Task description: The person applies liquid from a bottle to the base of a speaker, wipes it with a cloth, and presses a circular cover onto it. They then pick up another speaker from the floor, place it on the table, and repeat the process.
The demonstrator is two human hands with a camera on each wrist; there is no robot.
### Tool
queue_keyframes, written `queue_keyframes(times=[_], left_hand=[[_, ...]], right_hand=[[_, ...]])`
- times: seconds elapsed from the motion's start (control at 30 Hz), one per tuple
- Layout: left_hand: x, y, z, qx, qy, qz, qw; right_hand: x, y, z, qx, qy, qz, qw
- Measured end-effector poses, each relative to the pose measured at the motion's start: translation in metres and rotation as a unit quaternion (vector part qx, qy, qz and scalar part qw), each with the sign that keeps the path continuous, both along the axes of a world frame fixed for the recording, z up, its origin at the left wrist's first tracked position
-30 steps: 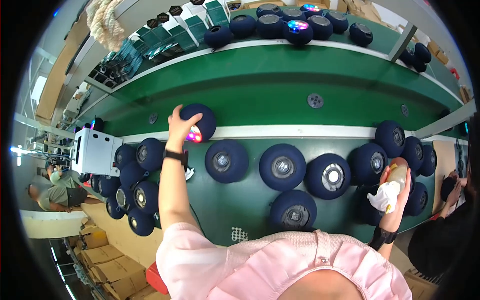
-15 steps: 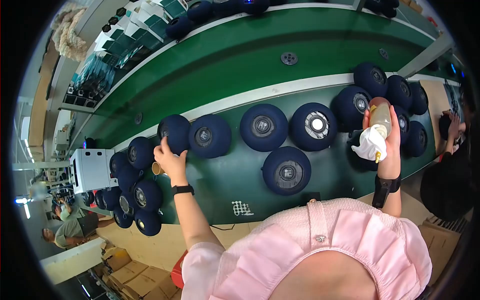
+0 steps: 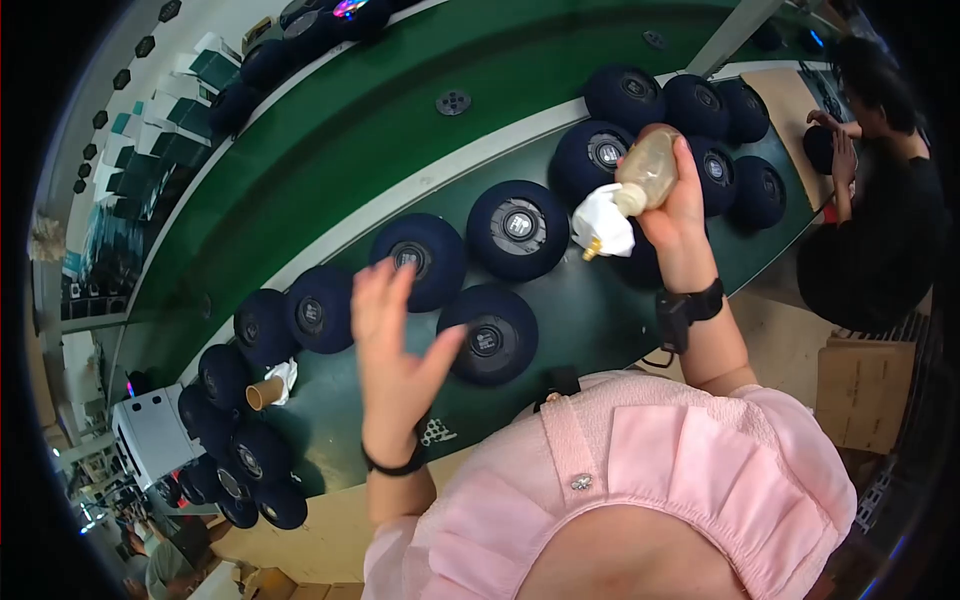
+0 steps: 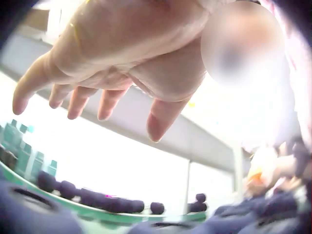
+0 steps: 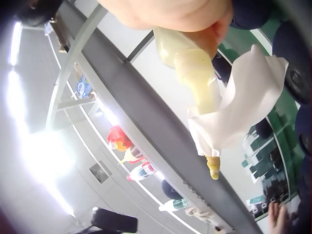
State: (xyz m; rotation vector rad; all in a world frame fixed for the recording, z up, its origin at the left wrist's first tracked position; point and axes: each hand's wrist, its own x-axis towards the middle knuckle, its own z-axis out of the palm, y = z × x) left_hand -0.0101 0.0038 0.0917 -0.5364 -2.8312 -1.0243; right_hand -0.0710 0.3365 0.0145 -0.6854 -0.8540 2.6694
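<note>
My left hand [image 3: 392, 365] is raised above the bench with its fingers and thumb spread, holding nothing. Below it in the head view are a navy fabric-covered round speaker [image 3: 440, 285] and a second speaker [image 3: 497, 362], each with a dark round panel facing up. In the left wrist view the palm [image 4: 131, 53] shows with straight fingers. My right hand [image 3: 678, 210] grips a translucent squeeze bottle [image 3: 652, 170] of yellowish liquid, nozzle tilted downward. White tissue [image 5: 243, 102] is wrapped about its neck, and the yellow-brown tip [image 5: 213, 168] sticks out below.
More speakers [image 3: 515, 225] line the green bench, clustered at both ends. A cardboard tube [image 3: 262, 393] with white tissue lies at left, near a white box-shaped machine [image 3: 160, 430]. Behind runs a green conveyor belt [image 3: 370, 130]. Another person [image 3: 870, 230] works at far right.
My left hand has let go of the speaker it set at the row's left end, and has lifted away to the right, fingers spread. My right hand keeps its grip on the bottle. The head view has turned.
</note>
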Motion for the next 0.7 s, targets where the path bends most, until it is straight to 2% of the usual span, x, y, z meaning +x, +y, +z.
queue_keyframes(times=[0.03, 0.17, 0.23, 0.27, 0.33, 0.4, 0.5, 0.7], left_hand=[[-0.008, 0.017, -0.008, 0.033, -0.016, -0.038, 0.999], [-0.038, 0.066, -0.044, -0.073, -0.058, -0.046, 0.995], [-0.053, 0.076, -0.058, -0.080, -0.079, -0.032, 0.993], [-0.058, 0.078, -0.062, -0.078, -0.092, -0.038, 0.992], [-0.065, 0.078, -0.070, -0.075, -0.109, -0.037, 0.991], [-0.069, 0.074, -0.076, -0.103, -0.101, -0.038, 0.989], [-0.072, 0.072, -0.079, -0.107, -0.091, -0.062, 0.988], [-0.071, 0.071, -0.083, -0.102, -0.092, -0.063, 0.988]], right_hand=[[-0.004, -0.004, -0.001, 0.019, 0.009, -0.017, 1.000], [-0.021, -0.024, -0.007, 0.099, 0.056, -0.077, 0.991], [-0.024, -0.034, -0.005, 0.170, 0.097, -0.098, 0.976], [-0.024, -0.041, -0.001, 0.170, 0.097, -0.090, 0.977], [-0.024, -0.055, 0.003, 0.262, 0.129, -0.133, 0.947], [-0.022, -0.064, 0.003, 0.269, 0.143, -0.111, 0.946], [-0.020, -0.071, -0.003, 0.437, 0.187, -0.097, 0.875], [-0.023, -0.064, 0.003, 0.466, 0.216, -0.092, 0.853]])
